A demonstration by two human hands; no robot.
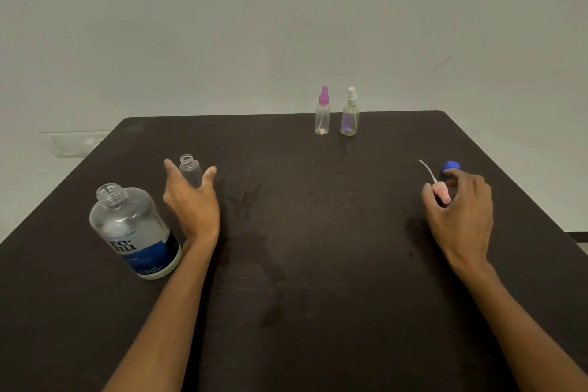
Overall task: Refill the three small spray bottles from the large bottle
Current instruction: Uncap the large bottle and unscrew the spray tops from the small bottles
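Head view, taking the large bottle [135, 229] as your landmark: it stands uncapped at the table's [318, 264] left side; just right of it your left hand [192, 200] is spread, fingers and thumb either side of the open small bottle [191, 170], whether touching it I cannot tell; farther right and well behind stand the purple-topped spray bottle [322, 113] and the white-topped spray bottle [350, 114], both with their sprayers on, close together; far right your right hand [459, 200] pinches the pink sprayer head [441, 192], its dip tube pointing away; the blue cap [451, 165] lies just beyond your fingers. Risk, as I judge it: the light, narrow-necked small bottle may tip, or the pour overshoot, if you lift the big bottle without steadying it; your left forearm passes close beside the landmark and could knock it.
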